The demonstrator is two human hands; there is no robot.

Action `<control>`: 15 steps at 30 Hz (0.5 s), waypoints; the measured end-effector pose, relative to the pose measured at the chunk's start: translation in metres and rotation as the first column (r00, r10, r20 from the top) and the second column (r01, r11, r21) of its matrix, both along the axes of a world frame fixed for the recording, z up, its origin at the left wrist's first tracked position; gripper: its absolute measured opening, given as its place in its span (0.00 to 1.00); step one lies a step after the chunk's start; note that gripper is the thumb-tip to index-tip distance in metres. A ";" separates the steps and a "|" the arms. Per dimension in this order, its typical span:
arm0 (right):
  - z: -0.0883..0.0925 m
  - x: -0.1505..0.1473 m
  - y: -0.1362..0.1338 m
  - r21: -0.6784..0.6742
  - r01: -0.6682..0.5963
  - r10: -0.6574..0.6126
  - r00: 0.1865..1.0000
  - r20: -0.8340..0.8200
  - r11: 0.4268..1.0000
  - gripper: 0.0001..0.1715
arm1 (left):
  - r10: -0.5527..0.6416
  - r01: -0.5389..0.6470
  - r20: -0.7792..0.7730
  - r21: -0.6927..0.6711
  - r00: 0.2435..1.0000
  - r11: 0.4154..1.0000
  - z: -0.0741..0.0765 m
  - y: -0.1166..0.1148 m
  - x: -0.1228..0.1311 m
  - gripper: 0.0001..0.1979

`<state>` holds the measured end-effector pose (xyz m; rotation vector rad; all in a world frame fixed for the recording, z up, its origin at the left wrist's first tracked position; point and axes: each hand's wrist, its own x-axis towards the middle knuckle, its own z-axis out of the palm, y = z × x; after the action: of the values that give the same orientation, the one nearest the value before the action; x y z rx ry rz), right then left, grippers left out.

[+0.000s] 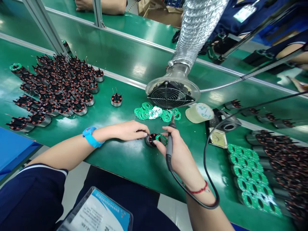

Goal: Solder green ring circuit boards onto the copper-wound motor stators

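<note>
Badge point(103, 213) foremost; stator point(150, 140) between left fingers point(139, 127), right thumb point(160, 148).

Glossy green workbench point(137, 162), pale floor point(173, 210)

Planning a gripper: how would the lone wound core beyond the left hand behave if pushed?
The lone wound core is probably heavy for its size, given its metal rim and coppery windings. Squat and upright on the table, it would likely slide before tipping. Its thin protruding wires look apt to bend.
</note>
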<state>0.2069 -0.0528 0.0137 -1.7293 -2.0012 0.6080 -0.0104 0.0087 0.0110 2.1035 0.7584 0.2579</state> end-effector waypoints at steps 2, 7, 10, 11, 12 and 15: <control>0.001 -0.007 0.001 0.109 -0.046 0.036 0.995 0.090 0.993 0.26 | 0.050 -0.053 0.043 0.057 0.998 0.997 -0.007 0.000 0.003 0.15; -0.003 -0.023 0.001 0.259 -0.169 0.088 0.950 0.298 0.951 0.21 | 0.102 -0.092 -0.034 0.225 0.994 0.970 -0.020 -0.007 0.019 0.15; -0.011 -0.024 0.000 0.311 -0.121 0.047 0.971 0.235 0.943 0.22 | 0.140 -0.136 -0.004 0.217 0.990 0.967 -0.021 -0.009 0.022 0.13; -0.014 -0.024 -0.001 0.329 -0.081 0.020 0.983 0.184 0.941 0.23 | 0.147 -0.148 0.021 0.204 0.989 0.968 -0.021 -0.010 0.022 0.13; -0.017 -0.022 -0.002 0.343 -0.036 -0.010 0.991 0.131 0.938 0.24 | 0.154 -0.161 0.050 0.187 0.987 0.969 -0.020 -0.011 0.022 0.13; -0.025 -0.017 -0.009 0.328 0.048 -0.051 0.999 0.001 0.944 0.26 | 0.162 -0.181 0.129 0.153 0.978 0.972 -0.018 -0.014 0.024 0.16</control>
<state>0.1902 -0.0621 -0.0112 -1.5747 -1.9289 0.2319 0.0134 -0.0051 -0.0070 2.1569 0.8757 0.5489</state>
